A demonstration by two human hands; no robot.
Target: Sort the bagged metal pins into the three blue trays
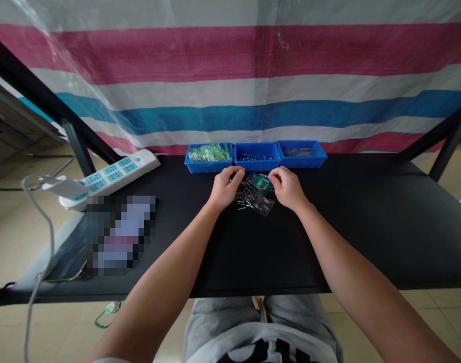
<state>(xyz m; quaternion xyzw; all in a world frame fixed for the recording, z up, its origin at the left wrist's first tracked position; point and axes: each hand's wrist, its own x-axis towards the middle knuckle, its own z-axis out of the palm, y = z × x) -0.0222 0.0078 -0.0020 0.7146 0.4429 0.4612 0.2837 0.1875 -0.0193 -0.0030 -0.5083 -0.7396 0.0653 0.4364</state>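
- the clear bag (255, 201) lies on the black table (366, 227) just in front of the middle blue bin (257, 160). thin metal pins (244, 196) and a small green board (262, 183) are in or on it, i can't tell which.
- the left hand (224, 189) and right hand (287, 189) sit near each other on either side of the bag, in front of that bin. each looks pinched on a top corner of the bag.
- from where i sit, a sharp tug on those corners could spill the pins. they're dark on a dark table and easy to lose.
- pins rolling away from the bin toward the near table edge could drop to the floor.
- fingers curled this close over the pin points could get pricked.
- the power strip (113, 176) is well left of the bin. a flicked pin landing on its sockets would worry me.
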